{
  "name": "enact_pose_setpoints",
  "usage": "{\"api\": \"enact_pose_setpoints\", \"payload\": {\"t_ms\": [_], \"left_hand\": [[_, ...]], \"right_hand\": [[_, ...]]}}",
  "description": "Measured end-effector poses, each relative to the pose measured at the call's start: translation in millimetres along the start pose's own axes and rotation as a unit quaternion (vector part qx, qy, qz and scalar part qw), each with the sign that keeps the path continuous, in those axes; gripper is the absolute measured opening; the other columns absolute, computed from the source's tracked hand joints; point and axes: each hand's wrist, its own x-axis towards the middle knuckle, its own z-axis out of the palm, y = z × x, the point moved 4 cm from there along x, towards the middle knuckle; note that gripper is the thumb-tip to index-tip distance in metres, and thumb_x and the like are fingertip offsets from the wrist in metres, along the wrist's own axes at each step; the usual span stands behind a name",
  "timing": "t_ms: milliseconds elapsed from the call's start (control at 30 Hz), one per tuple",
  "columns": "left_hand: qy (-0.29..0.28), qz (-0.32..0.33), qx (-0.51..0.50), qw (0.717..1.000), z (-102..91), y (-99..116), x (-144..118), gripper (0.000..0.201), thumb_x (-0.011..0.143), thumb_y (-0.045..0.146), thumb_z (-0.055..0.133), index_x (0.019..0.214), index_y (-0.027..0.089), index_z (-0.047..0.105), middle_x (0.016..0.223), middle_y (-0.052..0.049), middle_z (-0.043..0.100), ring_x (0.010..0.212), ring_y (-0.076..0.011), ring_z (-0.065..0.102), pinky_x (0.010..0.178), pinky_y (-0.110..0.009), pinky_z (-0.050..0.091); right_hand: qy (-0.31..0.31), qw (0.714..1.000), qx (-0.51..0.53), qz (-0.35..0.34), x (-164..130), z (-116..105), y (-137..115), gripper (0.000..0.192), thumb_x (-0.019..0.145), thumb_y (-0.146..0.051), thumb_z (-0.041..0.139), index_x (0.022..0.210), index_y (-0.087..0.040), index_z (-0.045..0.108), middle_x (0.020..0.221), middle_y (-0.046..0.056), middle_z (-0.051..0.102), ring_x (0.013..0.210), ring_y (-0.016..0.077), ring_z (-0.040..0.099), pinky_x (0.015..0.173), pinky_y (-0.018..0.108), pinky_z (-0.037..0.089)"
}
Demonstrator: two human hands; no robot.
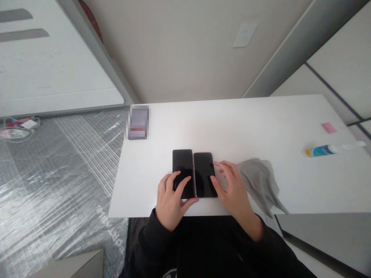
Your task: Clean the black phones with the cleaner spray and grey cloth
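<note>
Left phone (183, 160) and right phone (203, 170) being touched side by side, near side of table (232, 131), by left hand (171, 197), right hand (233, 189), fingers parted; uneven push could be causing edge scrapes.

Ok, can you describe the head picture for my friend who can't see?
A person's left hand touches one black phone and their right hand another phone, side by side on a white table. A gray cloth lies right of them, a bottle farther right.

The left phone (182, 160), its screen black, lay face up on the white table (139, 181). The slightly shorter right phone (203, 170), also dark, lay just beside it.
</note>
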Motion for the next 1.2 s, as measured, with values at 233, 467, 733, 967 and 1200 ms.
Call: {"api": "enact_pose_setpoints", "payload": {"t_ms": [233, 467, 733, 967, 1200], "left_hand": [[-0.085, 0.091, 0.007, 0.992, 9.5, 1.6, 21.3, 0.1, 0.083, 0.06, 0.076, 0.161, 0.018, 0.029, 0.162, -0.021, 0.043, 0.148, -0.0446, 0.04, 0.119, -0.069, 0.033], [-0.127, 0.088, -0.037, 0.987, 17.4, 2.1, 34.8, 0.139, 0.079, 0.06, 0.08, 0.162, 0.021, -0.024, 0.161, -0.021, 0.046, 0.153, -0.0415, 0.038, 0.122, -0.069, 0.028], [-0.11, 0.075, -0.003, 0.991, 22.6, 0.3, 28.2, 0.136, 0.084, 0.069, 0.07, 0.16, 0.012, -0.027, 0.16, -0.032, 0.042, 0.151, -0.0431, 0.041, 0.119, -0.069, 0.032], [-0.15, 0.065, -0.001, 0.987, 18.9, 6.9, 30.6, 0.116, 0.086, 0.047, 0.073, 0.164, 0.013, -0.007, 0.163, -0.02, 0.043, 0.155, -0.0385, 0.035, 0.124, -0.067, 0.025], [-0.161, 0.059, 0.001, 0.985, 19.9, 5.5, 30.9, 0.112, 0.086, 0.056, 0.072, 0.164, 0.014, 0.003, 0.165, -0.021, 0.041, 0.156, -0.036, 0.034, 0.125, -0.068, 0.023]], "right_hand": [[0.051, 0.991, -0.118, -0.043, -21.7, -63.8, 77.5, 0.042, 0.101, -0.041, 0.058, 0.135, -0.017, 0.066, 0.139, 0.018, 0.066, 0.127, 0.0375, 0.064, 0.104, 0.057, 0.055], [0.058, 0.998, -0.008, -0.024, -5.6, -46.0, 73.5, 0.033, 0.107, -0.03, 0.047, 0.129, -0.023, 0.071, 0.134, 0.009, 0.073, 0.129, 0.0289, 0.067, 0.11, 0.049, 0.056], [-0.184, 0.962, -0.081, -0.186, 8.2, 35.1, -11.7, 0.076, 0.104, -0.054, 0.049, 0.161, -0.007, 0.033, 0.169, 0.02, 0.028, 0.159, 0.0367, 0.024, 0.125, 0.065, 0.031], [-0.284, 0.912, -0.081, -0.284, -51.1, 14.5, -8.7, 0.105, 0.094, -0.079, 0.044, 0.166, -0.01, 0.015, 0.168, 0.016, 0.033, 0.156, 0.0319, 0.033, 0.124, 0.057, 0.037], [-0.232, 0.931, -0.135, -0.249, 29.4, 34.2, 6.9, 0.101, 0.097, -0.076, 0.04, 0.166, -0.007, 0.014, 0.171, 0.019, 0.023, 0.16, 0.0354, 0.02, 0.127, 0.064, 0.026]]}}
